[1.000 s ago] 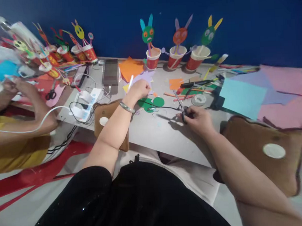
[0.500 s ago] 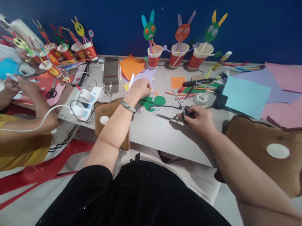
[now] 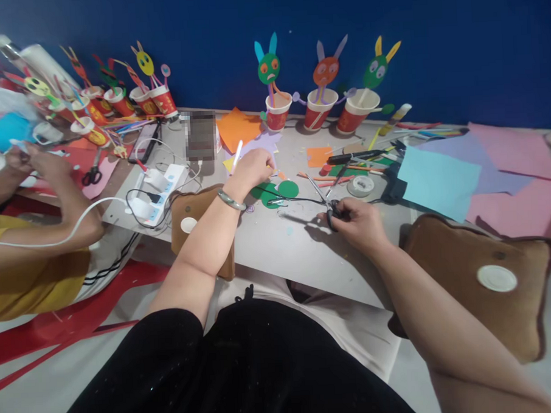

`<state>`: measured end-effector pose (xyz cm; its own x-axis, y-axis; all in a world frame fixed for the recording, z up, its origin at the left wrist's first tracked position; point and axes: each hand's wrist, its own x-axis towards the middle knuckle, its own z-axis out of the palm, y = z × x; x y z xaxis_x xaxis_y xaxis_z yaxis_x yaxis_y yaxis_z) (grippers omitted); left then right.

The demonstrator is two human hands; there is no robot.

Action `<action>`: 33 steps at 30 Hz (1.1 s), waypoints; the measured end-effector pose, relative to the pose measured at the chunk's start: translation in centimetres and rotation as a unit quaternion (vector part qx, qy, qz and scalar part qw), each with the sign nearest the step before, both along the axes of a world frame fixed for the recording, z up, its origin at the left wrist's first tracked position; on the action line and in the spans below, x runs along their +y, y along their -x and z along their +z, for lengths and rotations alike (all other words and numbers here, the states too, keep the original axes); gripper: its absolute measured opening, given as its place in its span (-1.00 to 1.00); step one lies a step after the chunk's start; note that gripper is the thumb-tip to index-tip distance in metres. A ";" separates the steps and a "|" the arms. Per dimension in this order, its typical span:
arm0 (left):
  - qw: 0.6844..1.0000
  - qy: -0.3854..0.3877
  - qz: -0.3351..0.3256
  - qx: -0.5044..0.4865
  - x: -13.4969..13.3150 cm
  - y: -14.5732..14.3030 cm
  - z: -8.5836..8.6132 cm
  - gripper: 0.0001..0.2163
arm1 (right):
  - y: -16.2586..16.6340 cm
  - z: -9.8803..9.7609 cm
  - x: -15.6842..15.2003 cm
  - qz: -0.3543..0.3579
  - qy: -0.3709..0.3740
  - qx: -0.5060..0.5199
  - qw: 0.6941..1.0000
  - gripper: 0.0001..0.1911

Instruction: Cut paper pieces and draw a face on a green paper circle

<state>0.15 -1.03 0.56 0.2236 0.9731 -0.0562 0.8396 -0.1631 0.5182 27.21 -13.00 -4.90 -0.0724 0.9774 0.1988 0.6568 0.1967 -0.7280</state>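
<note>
- Head view, nearest: a brown cushion [image 3: 484,282] overhangs the near right edge of the table [image 3: 282,255]; a second cushion [image 3: 196,216] hangs over the near edge, left of centre.
- Right hand [image 3: 358,226]: above the table just in from the near edge, right of centre. Fingers closed around the black handles of the scissors [image 3: 323,196]. The blades point away, toward the far edge.
- Left hand [image 3: 253,166]: mid-table, left of the right hand and well apart from it. Closed in a fist around a white stick [image 3: 236,153], which projects upward and away from the fist.
- Green cutouts [image 3: 275,192]: flat on the table just beside the left hand, between the two hands.
- Tape roll [image 3: 360,186]: flat, just beyond the right hand.
- Power strip [image 3: 158,190]: near the left edge, with cables plugged in.
- Blue sheet [image 3: 438,178]: flat, toward the right edge.
- Co-worker's hands [image 3: 38,162]: at the far left, holding small items; what they are cannot be determined.
- Three cups [image 3: 317,114]: in a row along the far edge, each with a paper rabbit figure standing upright in it.
</note>
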 end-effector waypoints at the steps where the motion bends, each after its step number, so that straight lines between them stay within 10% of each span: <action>1: 1.000 -0.001 0.001 0.001 0.0 0.0 0.1 -0.87 | 0.0 0.0 0.0 0.000 -0.001 0.000 1.000 -0.46; 24: 0.999 -0.004 0.002 0.038 0.6 0.5 -1.0 -0.86 | 0.5 1.0 -0.2 -0.012 0.019 0.010 1.000 -0.36; 33: 0.996 -0.076 0.037 0.011 0.1 -0.2 -0.4 -0.84 | -0.1 2.2 0.4 -0.125 -0.035 0.108 0.986 -0.69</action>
<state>0.35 -0.94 0.19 0.1508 0.9845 0.0895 0.8634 -0.1753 0.4731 27.34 -12.55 -2.69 0.2202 0.9425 0.2516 0.5222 0.1039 -0.8464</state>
